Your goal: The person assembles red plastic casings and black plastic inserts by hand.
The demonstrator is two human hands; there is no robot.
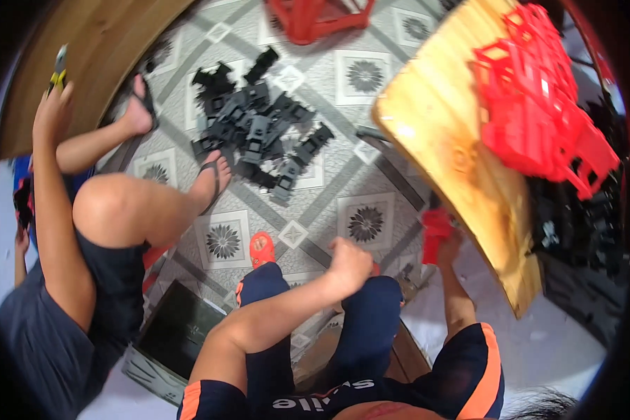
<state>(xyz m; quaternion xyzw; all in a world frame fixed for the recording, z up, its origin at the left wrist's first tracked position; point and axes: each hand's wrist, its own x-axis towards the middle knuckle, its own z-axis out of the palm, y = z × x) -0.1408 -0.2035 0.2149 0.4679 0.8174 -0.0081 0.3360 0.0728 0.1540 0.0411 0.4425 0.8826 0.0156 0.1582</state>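
My left hand (351, 267) is closed above my knee; its fingers are curled, and whatever may be inside them is hidden. At the right, beside the edge of the wooden table (462, 175), my right hand (450, 250) grips a red plastic part (436, 234). Part of that hand is covered by the part and the shadow at the table edge. On the tabletop lies a heap of similar red plastic frames (532, 105).
Black and grey plastic parts (255, 129) are piled on the tiled floor ahead. A co-worker sits at the left, holding yellow-and-black cutters (58, 75). A red stool (315, 21) stands at the far side; a dark crate (175, 336) lies between us. Black parts (574, 231) fill the far right.
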